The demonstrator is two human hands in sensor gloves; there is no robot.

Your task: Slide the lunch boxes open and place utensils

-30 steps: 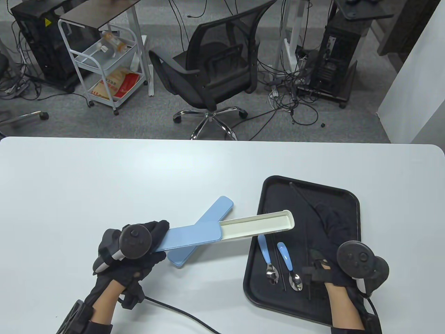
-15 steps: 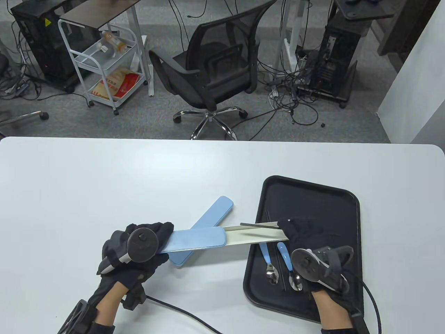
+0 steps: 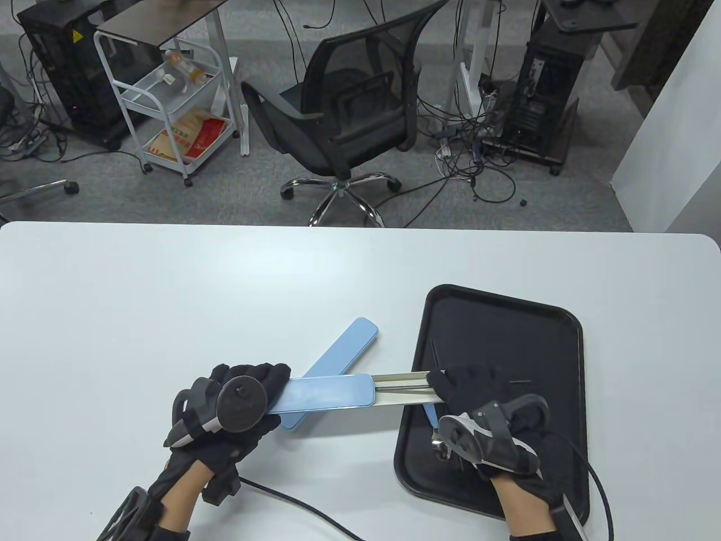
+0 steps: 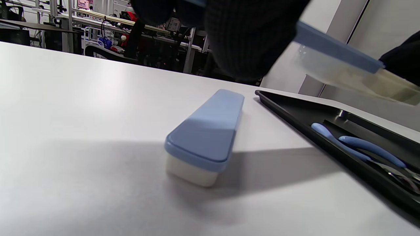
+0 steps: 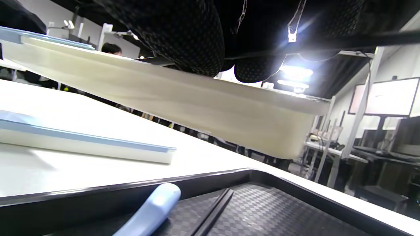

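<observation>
Nearest the person, the left hand (image 3: 231, 408) grips one end of the held lunch box (image 3: 360, 391), fingers wrapped over its blue lid (image 3: 324, 393) and lifting it clear of the white table (image 3: 169, 293); in the left wrist view the lid edge and pale body run out from under the dark glove, well above the tabletop. The lid is slid back toward that hand, baring the cream tray part (image 3: 403, 389) at the other end, where thin dark chopsticks (image 3: 403, 381) lie along the open channel. The right hand (image 3: 479, 406) is over that open end above the black tray (image 3: 563, 338), fingers bent down onto the cream rim; from the right wrist view the fingertips (image 5: 183, 36) press against the top of the cream body, but whether they are pinching the chopsticks I cannot tell. Under the right hand a blue-handled spoon (image 3: 436, 431) lies in the tray, mostly covered; the left wrist view shows two blue handles (image 4: 354, 146) side by side there, beside dark sticks. Beneath the held box a second lunch box (image 3: 338, 360), lid fully on, rests flat on the table at a diagonal, just left of the tray. Beyond the table stand an office chair (image 3: 349, 112) and a white cart (image 3: 169, 96)
</observation>
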